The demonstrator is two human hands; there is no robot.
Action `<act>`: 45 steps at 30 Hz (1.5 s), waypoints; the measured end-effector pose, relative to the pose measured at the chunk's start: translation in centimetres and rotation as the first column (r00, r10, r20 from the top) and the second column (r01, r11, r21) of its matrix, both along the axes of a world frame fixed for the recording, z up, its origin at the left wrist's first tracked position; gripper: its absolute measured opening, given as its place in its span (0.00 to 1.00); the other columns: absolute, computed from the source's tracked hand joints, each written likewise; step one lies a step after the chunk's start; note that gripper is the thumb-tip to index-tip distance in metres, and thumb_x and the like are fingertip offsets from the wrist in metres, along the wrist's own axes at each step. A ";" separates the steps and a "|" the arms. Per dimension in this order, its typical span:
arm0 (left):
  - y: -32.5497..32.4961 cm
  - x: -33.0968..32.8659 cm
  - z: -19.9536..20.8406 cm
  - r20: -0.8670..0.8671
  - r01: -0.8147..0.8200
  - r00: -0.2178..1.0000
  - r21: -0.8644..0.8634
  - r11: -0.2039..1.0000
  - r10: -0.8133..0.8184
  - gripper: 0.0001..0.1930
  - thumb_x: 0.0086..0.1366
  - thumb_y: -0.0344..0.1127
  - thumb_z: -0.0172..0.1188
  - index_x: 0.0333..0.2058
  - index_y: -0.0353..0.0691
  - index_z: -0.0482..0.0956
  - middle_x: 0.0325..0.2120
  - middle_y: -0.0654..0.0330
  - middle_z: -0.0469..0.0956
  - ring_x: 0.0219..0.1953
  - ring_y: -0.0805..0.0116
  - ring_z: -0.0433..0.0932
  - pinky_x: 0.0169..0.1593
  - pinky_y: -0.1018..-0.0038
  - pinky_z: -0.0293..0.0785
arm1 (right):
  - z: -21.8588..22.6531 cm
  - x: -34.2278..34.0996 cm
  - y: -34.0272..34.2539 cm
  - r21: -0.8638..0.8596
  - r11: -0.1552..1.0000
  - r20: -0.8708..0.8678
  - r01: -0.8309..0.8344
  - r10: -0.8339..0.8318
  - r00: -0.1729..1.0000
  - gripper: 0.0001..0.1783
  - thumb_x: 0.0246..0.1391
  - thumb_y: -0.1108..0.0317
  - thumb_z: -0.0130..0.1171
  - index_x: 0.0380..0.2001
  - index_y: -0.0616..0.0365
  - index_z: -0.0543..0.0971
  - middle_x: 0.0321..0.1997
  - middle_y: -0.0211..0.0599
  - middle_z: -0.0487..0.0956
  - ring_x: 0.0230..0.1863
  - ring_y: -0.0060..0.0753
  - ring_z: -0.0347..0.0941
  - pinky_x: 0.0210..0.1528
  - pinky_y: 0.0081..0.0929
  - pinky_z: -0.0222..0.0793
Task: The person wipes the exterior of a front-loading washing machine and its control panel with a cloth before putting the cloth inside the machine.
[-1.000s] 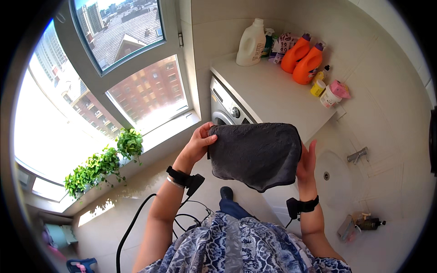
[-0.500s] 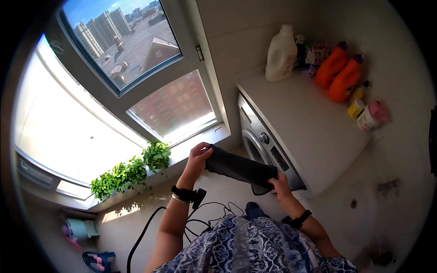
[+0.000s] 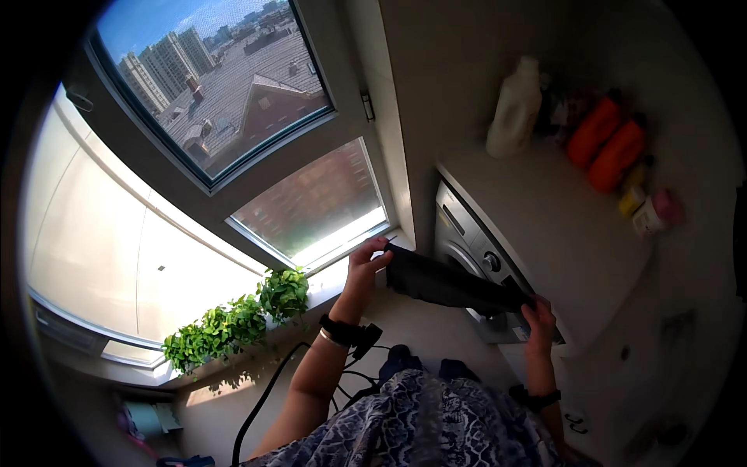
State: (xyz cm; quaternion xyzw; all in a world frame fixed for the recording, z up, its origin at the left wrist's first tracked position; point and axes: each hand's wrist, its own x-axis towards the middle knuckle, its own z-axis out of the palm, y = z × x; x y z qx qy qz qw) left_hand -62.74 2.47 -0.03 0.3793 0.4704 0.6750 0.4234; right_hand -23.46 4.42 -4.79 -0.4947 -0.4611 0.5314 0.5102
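A piece of black cloth (image 3: 459,283) stretches between my two hands, slanting down to the right. My left hand (image 3: 367,263) pinches its upper left end. At the lower right end, the fingers of my right hand (image 3: 538,321) grip a corner. The cloth hangs in the air in front of a silver washing machine (image 3: 492,261) and hides part of its door. Whether it is a garment or a plain piece of fabric I cannot tell.
The washing machine sits under a white countertop (image 3: 537,210) carrying a large white jug (image 3: 515,109), two orange bottles (image 3: 593,134) and smaller containers. Green potted plants (image 3: 226,327) line the sill below the window (image 3: 311,202). Black cables (image 3: 264,397) run beside my left arm.
My hands have spread farther apart, drawing the cloth out longer. Both hands and the cloth sit farther right in the picture, as does the room. The countertop side looks darker.
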 end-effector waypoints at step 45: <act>0.7 19.4 -3.3 -0.292 0.886 0.278 -0.291 0.362 -0.915 0.11 0.61 0.22 0.56 0.43 0.34 0.74 0.40 0.56 0.80 0.44 0.69 0.79 0.47 0.76 0.76 | -5.0 1.9 -13.8 -0.246 0.793 -0.495 0.558 -0.598 0.630 0.30 0.52 0.74 0.57 0.60 0.55 0.64 0.57 0.40 0.72 0.55 0.42 0.71 0.56 0.35 0.68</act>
